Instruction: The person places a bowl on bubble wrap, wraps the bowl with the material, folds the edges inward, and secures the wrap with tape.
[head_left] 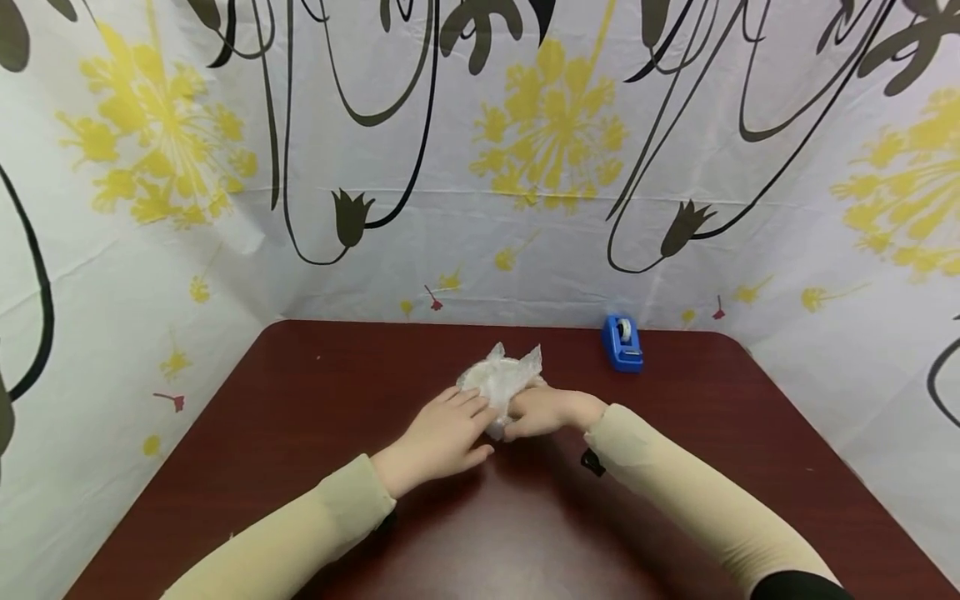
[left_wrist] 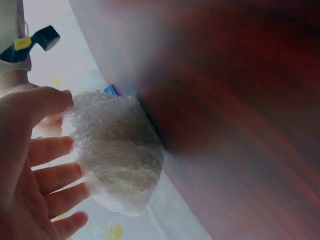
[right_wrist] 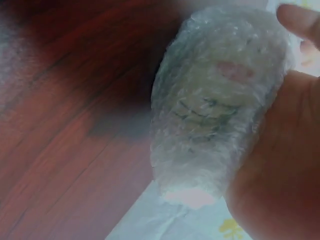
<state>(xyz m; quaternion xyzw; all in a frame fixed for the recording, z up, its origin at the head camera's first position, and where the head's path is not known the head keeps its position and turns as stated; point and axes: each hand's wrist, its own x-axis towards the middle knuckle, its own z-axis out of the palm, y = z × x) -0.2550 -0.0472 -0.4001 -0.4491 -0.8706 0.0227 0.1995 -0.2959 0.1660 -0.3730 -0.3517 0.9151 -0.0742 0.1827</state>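
Observation:
A rounded thing in bubble wrap [head_left: 498, 379] stands on the table between the hands, with loose corners of the wrap sticking up. Through the clear layers in the right wrist view, the wrapped thing [right_wrist: 207, 112] shows a pale body with dark lines and a pink patch. The left hand [head_left: 448, 429] touches its near left side with spread, mostly straight fingers; in the left wrist view, those fingertips meet the bubble wrap [left_wrist: 117, 150]. From the other side, the right hand [head_left: 553, 410] holds the wrap with bent fingers, their tips hidden in its folds.
A blue tape dispenser [head_left: 622, 343] with a roll of tape stands near the table's back right edge. The dark red-brown table [head_left: 360, 367] reaches the white patterned cloth [head_left: 420, 250] behind it. A black strap piece [head_left: 592, 462] hangs below the right sleeve.

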